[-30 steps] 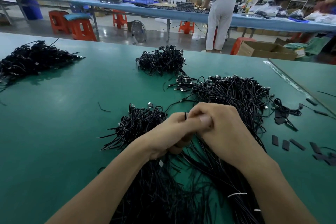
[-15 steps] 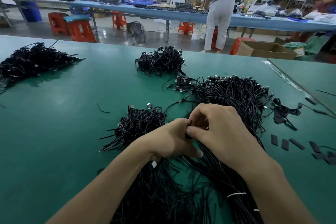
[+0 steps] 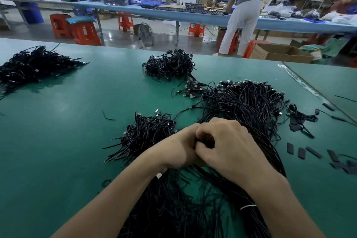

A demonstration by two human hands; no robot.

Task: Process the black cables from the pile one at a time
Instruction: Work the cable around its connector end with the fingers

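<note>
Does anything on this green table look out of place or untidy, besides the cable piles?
A short black cable scrap lies alone on the green table, apart from the nearest cable pile. Flat black strips lie scattered near the right side, not stacked. Nothing looks damaged.

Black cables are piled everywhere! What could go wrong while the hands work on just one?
1. The left hand and right hand pinch one thin black cable right above the big loose pile of black cables; pulling it may drag tangled neighbours along.
2. The smaller heap of black cables lies close beside the left hand, so the two heaps could get mixed.
</note>
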